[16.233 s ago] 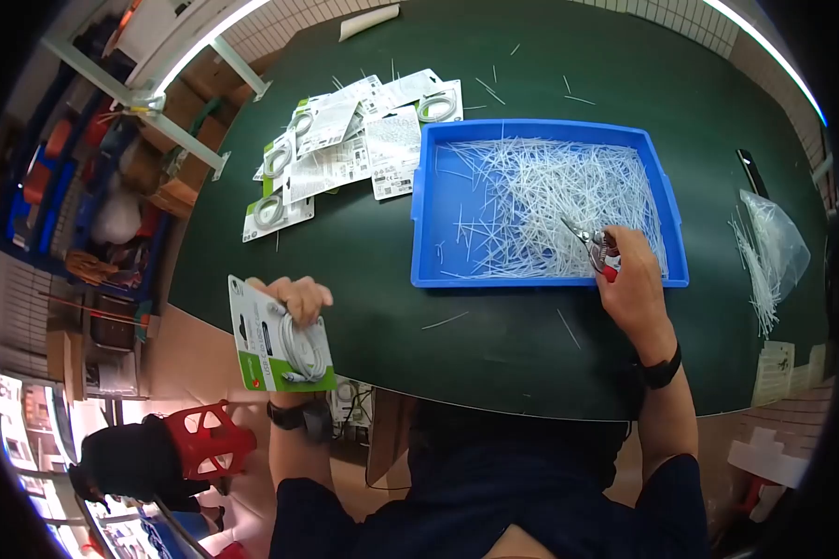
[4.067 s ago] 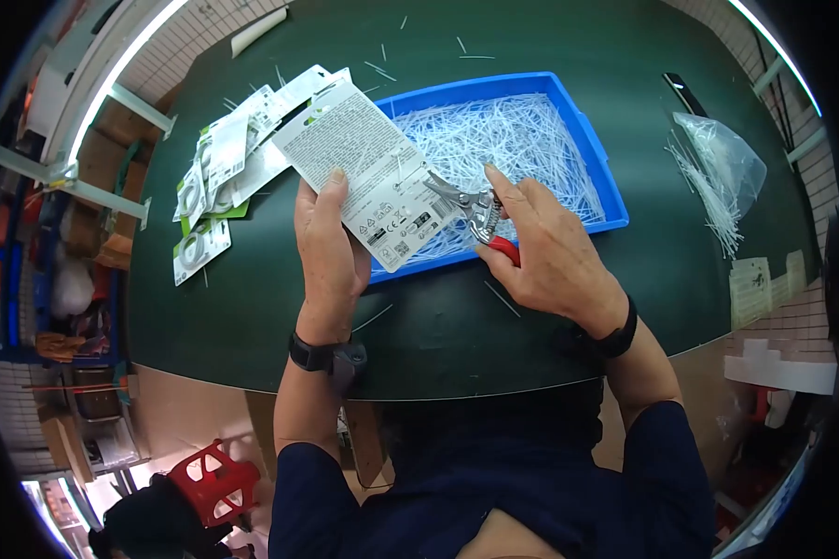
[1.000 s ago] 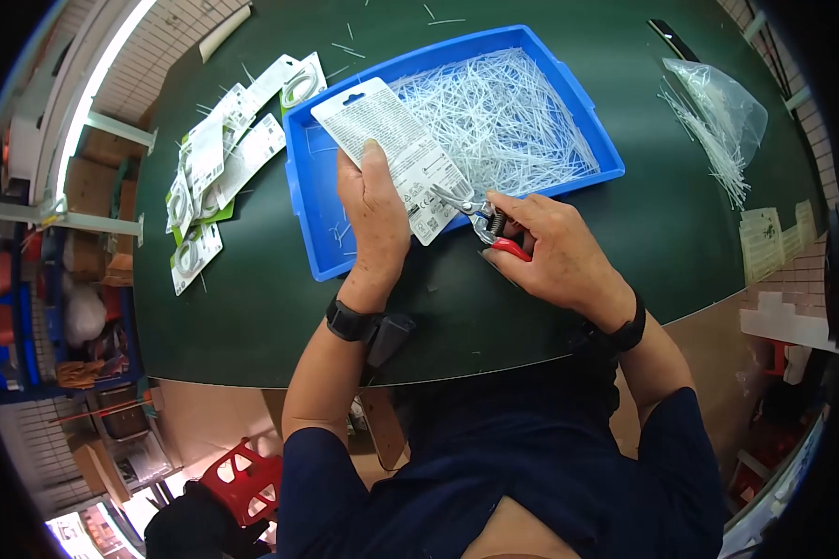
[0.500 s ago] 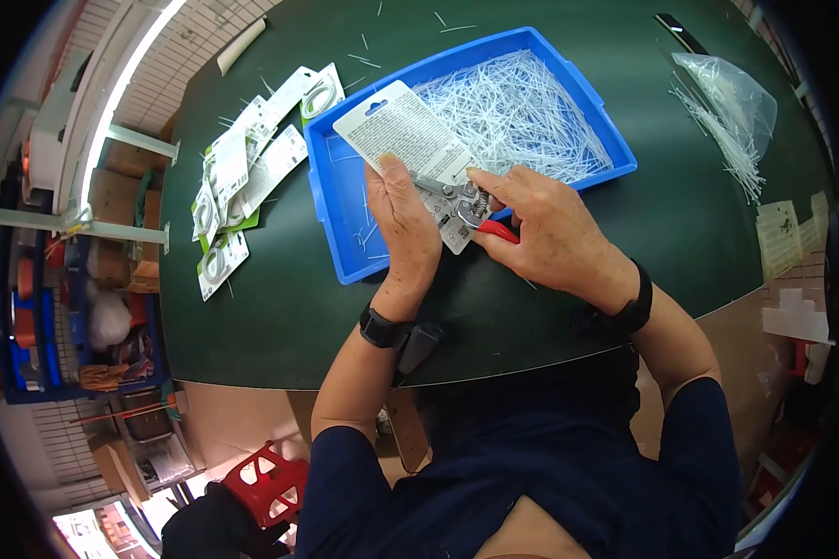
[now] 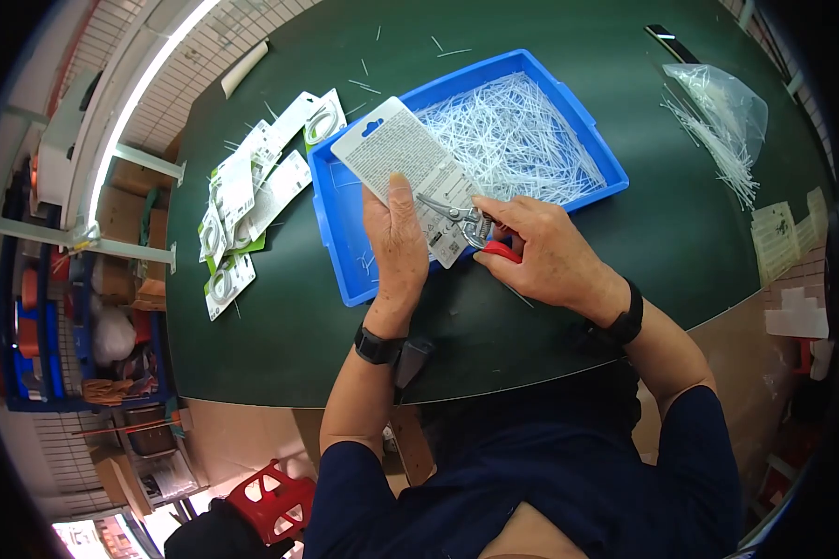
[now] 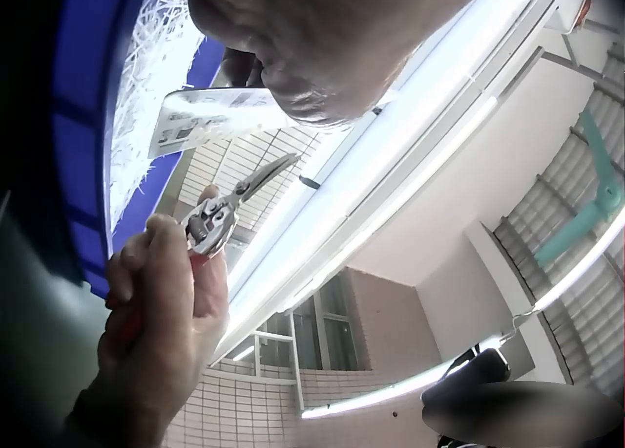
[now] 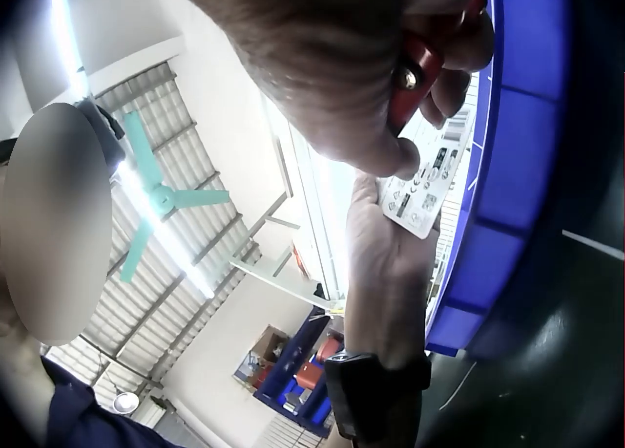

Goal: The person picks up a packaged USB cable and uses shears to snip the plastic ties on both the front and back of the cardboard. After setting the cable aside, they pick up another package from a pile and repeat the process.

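Observation:
My left hand (image 5: 396, 247) holds a white blister card (image 5: 391, 149), its printed back facing up and its hang hole at the far end. The thumb presses on the card's near left edge. My right hand (image 5: 555, 252) grips red-handled pruning shears (image 5: 464, 222), whose metal blades overlap the card's lower half and point toward the left thumb. In the left wrist view the shears (image 6: 223, 216) show a coil spring and narrow blades beside the card (image 6: 215, 114). Both hands are over the front of a blue tray (image 5: 326, 224) full of thin white plastic strips (image 5: 536, 130).
Left of the tray lies a pile of carded cables (image 5: 238, 191). At the right are a clear plastic bag (image 5: 729, 102) with long white strips, a black phone-like object (image 5: 669, 42) and taped paper (image 5: 778, 233). A red stool (image 5: 272, 498) stands off the table's left front.
The card went from front-facing at the left to back-up over the tray. The shears came from the tray to the card; since half a second ago their blades have drawn back slightly from the left thumb.

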Motion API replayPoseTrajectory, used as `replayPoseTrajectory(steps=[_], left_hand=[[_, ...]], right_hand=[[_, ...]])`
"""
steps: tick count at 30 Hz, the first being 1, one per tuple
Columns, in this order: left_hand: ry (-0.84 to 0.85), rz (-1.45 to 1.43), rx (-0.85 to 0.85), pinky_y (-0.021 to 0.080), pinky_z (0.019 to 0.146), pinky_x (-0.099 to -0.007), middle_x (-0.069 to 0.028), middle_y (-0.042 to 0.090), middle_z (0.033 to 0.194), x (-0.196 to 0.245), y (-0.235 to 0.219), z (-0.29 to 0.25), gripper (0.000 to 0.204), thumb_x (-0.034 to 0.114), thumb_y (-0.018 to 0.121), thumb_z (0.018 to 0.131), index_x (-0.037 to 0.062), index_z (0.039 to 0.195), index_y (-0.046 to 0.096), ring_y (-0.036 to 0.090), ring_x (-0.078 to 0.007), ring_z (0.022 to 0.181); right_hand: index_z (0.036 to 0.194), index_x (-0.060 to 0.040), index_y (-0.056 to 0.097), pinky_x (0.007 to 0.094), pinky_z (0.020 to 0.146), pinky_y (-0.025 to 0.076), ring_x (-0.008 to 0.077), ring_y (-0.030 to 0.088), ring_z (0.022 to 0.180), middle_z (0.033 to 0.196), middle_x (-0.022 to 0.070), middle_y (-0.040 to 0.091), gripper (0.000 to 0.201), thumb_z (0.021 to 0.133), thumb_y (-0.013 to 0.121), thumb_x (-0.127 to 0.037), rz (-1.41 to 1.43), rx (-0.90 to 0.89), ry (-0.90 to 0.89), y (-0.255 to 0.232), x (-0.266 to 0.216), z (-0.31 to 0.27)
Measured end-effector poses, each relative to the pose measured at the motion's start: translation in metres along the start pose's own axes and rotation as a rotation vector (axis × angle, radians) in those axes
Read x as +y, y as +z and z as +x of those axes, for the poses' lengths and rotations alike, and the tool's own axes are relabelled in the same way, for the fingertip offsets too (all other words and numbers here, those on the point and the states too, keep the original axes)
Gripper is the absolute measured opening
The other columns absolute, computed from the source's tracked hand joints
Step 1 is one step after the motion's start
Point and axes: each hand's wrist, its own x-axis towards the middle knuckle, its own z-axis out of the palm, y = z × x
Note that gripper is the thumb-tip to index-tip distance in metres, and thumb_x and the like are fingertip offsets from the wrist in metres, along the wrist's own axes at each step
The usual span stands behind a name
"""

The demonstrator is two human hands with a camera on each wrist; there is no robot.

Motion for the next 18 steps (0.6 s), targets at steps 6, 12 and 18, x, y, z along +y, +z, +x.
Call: replayPoseTrajectory(steps=[6,12,18], left_hand=[[-0.174,-0.171,0.053,0.051,0.108,-0.0384,-0.0136,0.068,0.133,0.008,-0.042,0.022,0.045,0.036,0.051,0.116,-0.0008,0.142,0.056,0.066,-0.0209,0.12],[-0.348,-0.426,0.382,0.054,0.097,-0.0376,-0.0072,0.071,0.102,0.032,-0.052,0.034,0.04,0.04,0.045,0.117,0.0063,0.115,0.067,0.067,-0.0206,0.099],[-0.239,-1.082,-0.386,0.043,0.071,-0.031,0.0005,0.045,0.069,0.004,-0.081,0.022,0.059,0.049,0.025,0.119,0.014,0.08,0.052,0.041,-0.0154,0.074]], right_hand=[[0.142,-0.0029,0.066,0.03,0.069,0.052,0.0166,0.062,0.076,0.092,0.0091,0.068,0.064,0.082,0.086,-0.011,0.12,0.088,0.018,-0.023,-0.004,0.018],[0.143,-0.0038,0.066,0.0304,0.071,0.053,0.0163,0.062,0.077,0.094,0.009,0.068,0.067,0.079,0.087,-0.009,0.139,0.022,-0.057,-0.023,-0.025,0.045],[0.141,-0.0047,0.066,0.0339,0.073,0.055,0.021,0.065,0.079,0.095,0.0105,0.067,0.068,0.076,0.089,-0.009,0.092,-0.086,-0.183,0.012,-0.033,0.027]])
